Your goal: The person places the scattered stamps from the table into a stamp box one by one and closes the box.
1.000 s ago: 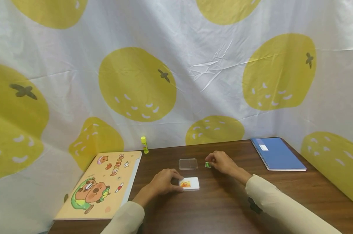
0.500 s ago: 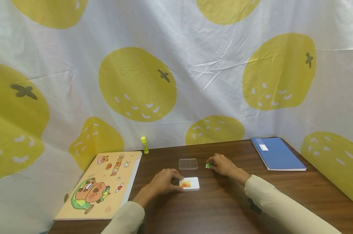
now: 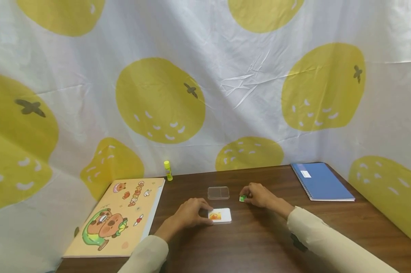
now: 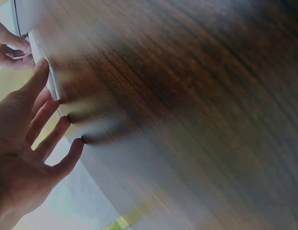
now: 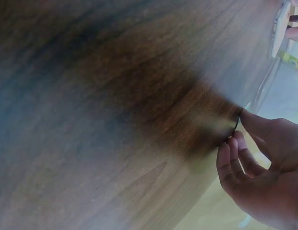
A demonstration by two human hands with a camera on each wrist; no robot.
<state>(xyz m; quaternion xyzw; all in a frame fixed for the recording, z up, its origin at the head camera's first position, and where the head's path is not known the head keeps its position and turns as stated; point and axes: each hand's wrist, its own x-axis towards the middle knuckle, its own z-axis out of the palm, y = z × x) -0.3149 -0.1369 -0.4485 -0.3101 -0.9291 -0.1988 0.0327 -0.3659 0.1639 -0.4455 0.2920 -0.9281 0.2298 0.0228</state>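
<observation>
In the head view my left hand holds a flat white case by its left end, thumb at the near edge and index finger at the far edge. An orange picture lies on the left part of its white top. The left wrist view shows the case edge-on between thumb and index finger, the other fingers spread at the table. Farther right, my right hand pinches a small green stamp-like square close over the table. In the right wrist view it appears as a thin dark edge between thumb and fingertips.
A clear plastic lid lies just beyond the white case. A yellow glue stick stands at the back edge. On the left lies a capybara folder, and a blue spiral notebook is at the back right. A fruit-print curtain surrounds the table.
My right hand has taken the green square between its fingertips and drawn it slightly toward me. The left hand and the white case stay in place. The head view has tilted slightly.
</observation>
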